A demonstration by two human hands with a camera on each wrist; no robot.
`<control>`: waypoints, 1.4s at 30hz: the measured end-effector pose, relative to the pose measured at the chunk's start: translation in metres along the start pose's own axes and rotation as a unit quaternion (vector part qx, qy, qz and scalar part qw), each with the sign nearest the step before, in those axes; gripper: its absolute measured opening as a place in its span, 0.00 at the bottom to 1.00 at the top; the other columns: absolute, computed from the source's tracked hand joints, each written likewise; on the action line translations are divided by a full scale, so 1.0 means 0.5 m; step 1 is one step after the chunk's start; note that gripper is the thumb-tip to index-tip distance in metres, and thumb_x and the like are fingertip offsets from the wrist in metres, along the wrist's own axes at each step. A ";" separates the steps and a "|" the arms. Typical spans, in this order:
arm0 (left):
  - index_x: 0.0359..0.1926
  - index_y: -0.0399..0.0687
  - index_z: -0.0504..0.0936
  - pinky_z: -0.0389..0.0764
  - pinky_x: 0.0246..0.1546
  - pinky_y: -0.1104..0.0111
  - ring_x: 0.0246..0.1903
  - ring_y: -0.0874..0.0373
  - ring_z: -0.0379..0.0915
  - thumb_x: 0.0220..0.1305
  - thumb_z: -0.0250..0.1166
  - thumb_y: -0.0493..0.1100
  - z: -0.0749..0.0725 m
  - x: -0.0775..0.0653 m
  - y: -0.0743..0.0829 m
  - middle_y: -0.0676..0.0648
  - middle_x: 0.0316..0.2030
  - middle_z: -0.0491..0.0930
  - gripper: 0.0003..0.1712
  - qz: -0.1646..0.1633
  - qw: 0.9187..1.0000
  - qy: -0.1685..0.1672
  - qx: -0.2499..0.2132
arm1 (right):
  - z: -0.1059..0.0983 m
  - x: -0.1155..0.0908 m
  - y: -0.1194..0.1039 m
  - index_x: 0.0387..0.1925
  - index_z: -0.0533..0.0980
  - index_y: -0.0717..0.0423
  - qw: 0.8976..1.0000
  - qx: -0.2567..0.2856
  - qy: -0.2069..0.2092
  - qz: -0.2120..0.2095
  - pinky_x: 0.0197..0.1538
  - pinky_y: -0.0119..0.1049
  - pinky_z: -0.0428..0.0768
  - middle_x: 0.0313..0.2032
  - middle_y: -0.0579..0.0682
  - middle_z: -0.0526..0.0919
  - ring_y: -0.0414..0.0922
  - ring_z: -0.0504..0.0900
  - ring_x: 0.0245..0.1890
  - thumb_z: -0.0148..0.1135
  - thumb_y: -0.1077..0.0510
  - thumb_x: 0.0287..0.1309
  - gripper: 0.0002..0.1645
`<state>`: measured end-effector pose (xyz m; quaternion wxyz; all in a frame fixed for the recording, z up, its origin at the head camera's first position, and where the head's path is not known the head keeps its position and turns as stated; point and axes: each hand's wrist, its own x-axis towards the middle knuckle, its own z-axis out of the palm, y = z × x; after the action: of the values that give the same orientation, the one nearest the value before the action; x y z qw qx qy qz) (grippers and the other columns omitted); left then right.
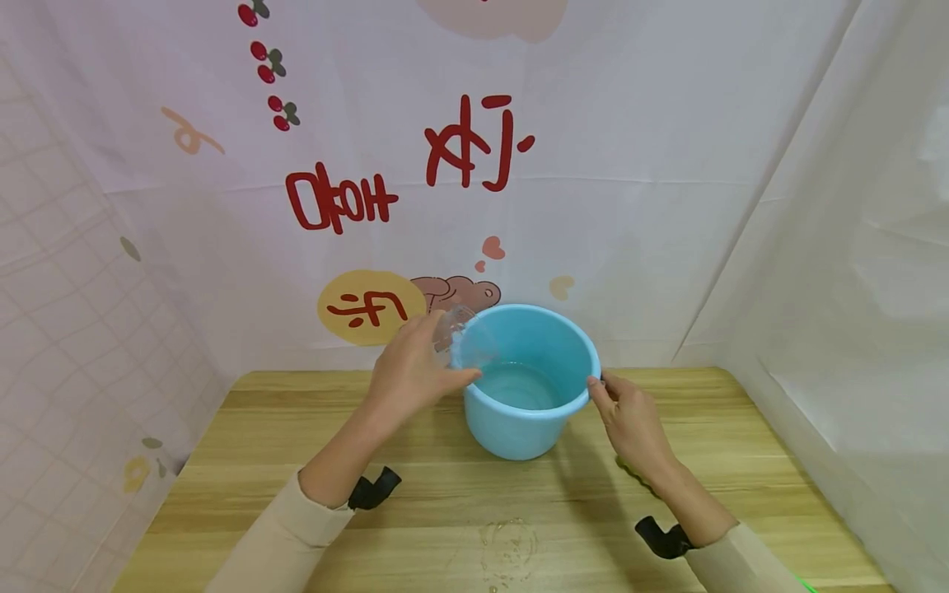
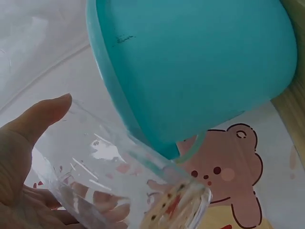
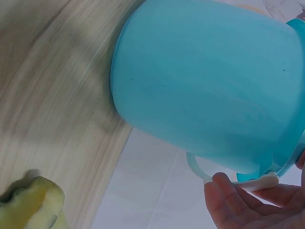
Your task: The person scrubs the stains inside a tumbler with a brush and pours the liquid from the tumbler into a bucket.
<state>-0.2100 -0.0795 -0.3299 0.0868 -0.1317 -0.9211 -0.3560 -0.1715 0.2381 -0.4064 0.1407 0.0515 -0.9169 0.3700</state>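
Observation:
A light blue bucket [image 1: 516, 434] stands near the back of the wooden table, with clear water [image 1: 521, 385] in its bottom. My left hand [image 1: 410, 368] holds a clear glass [image 2: 102, 157] at the bucket's left rim, tilted with its mouth over the opening. Thumb and fingers lie on opposite sides of the glass. At the opposite side, my right hand [image 1: 632, 420] grips the bucket's rim. In the right wrist view, its fingers also curl at the pale bail handle [image 3: 259, 182]. Whether water is leaving the glass I cannot tell.
A yellow-green, soft-looking object [image 3: 35, 205] lies on the table [image 1: 311, 436], partly hidden under my right forearm. Wet ring marks [image 1: 507, 550] show near the front. A printed white cloth [image 1: 638, 247] hangs behind the table. Something bright green [image 1: 806, 585] peeks in at lower right.

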 end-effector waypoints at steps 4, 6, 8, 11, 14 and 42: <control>0.66 0.50 0.75 0.84 0.49 0.46 0.57 0.47 0.75 0.51 0.83 0.59 -0.002 -0.005 -0.012 0.47 0.58 0.79 0.45 0.005 0.999 0.011 -0.030 | -0.002 -0.001 0.001 0.68 0.72 0.73 1.000 -0.001 0.000 -0.001 0.53 0.62 0.82 0.53 0.69 0.85 0.66 0.83 0.55 0.48 0.45 0.83 0.35; 0.66 0.50 0.76 0.84 0.49 0.47 0.57 0.46 0.76 0.51 0.83 0.60 -0.003 -0.009 -0.017 0.48 0.58 0.79 0.46 -0.008 0.999 0.016 -0.049 | -0.002 -0.001 0.002 0.67 0.72 0.74 1.000 0.000 0.001 -0.002 0.54 0.63 0.82 0.53 0.69 0.85 0.66 0.83 0.55 0.48 0.45 0.83 0.35; 0.71 0.49 0.73 0.84 0.51 0.45 0.60 0.45 0.76 0.50 0.83 0.62 -0.003 -0.014 -0.023 0.47 0.61 0.78 0.51 -0.020 0.998 0.021 -0.062 | -0.001 0.000 0.004 0.67 0.72 0.73 1.000 -0.001 0.001 -0.001 0.53 0.62 0.82 0.53 0.69 0.85 0.66 0.84 0.55 0.48 0.44 0.83 0.35; 0.75 0.47 0.70 0.84 0.52 0.45 0.61 0.44 0.76 0.49 0.83 0.63 -0.001 -0.023 -0.033 0.46 0.64 0.78 0.57 -0.032 0.994 0.032 -0.096 | 0.000 0.000 0.005 0.68 0.72 0.73 1.000 -0.001 -0.001 -0.001 0.53 0.62 0.83 0.53 0.69 0.85 0.65 0.84 0.55 0.48 0.43 0.83 0.36; 0.77 0.50 0.68 0.83 0.54 0.45 0.63 0.45 0.75 0.48 0.84 0.64 0.004 -0.033 -0.043 0.47 0.67 0.76 0.59 -0.022 0.989 0.048 -0.138 | 0.001 0.000 0.006 0.68 0.71 0.73 1.000 0.000 -0.004 -0.001 0.53 0.62 0.83 0.53 0.69 0.85 0.65 0.84 0.55 0.47 0.43 0.83 0.37; 0.64 0.38 0.78 0.84 0.51 0.63 0.49 0.54 0.85 0.45 0.87 0.42 0.030 -0.125 -0.094 0.45 0.47 0.88 0.45 0.074 0.950 0.192 -0.233 | 0.001 -0.002 0.001 0.68 0.71 0.74 1.000 -0.002 -0.010 0.002 0.53 0.62 0.83 0.53 0.69 0.85 0.65 0.84 0.55 0.46 0.43 0.83 0.37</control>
<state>-0.1658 -0.1140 -0.3863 0.2546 -0.1455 -0.7659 -0.5722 -0.1709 0.2382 -0.4073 0.1313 0.0530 -0.9192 0.3675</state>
